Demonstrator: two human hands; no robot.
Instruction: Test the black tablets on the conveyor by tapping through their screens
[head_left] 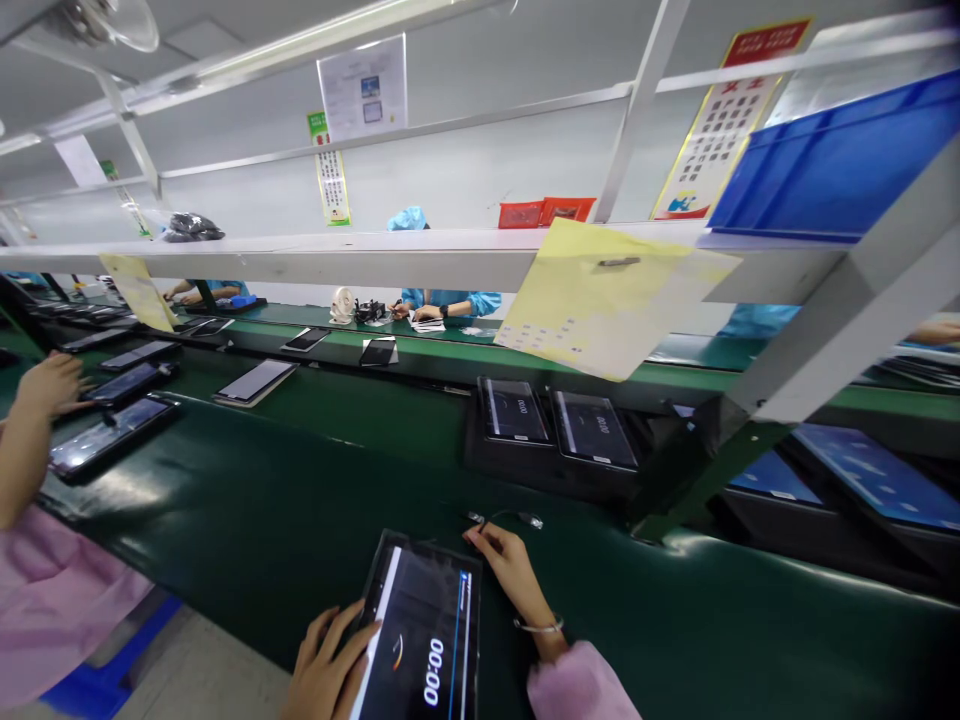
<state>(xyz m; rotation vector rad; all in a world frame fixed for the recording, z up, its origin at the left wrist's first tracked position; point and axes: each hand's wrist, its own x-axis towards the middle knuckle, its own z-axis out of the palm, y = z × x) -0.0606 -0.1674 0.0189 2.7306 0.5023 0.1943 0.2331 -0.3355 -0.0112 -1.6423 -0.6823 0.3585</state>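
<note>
Head view: a tablet (420, 630) lies flat on the green tabletop (300, 500) at the near edge, its dark screen lit with "00:00". The left hand (326, 670) rests on the tablet's left edge, thumb over the screen border and fingers against the side, a loose grip on the tablet rather than a clenched one. The right hand (510, 570) sits at the tablet's far right corner, fingertips pinched on a thin cable (502, 518) that curls just beyond that corner to a small plug. Farther from the tablet, two more tablets stand propped in a black holder (555, 430), both showing the same digits. Well to the left of the tablet, another person's hand (49, 385) in a pink sleeve reaches over a row of tablets (112, 435) lying flat.
</note>
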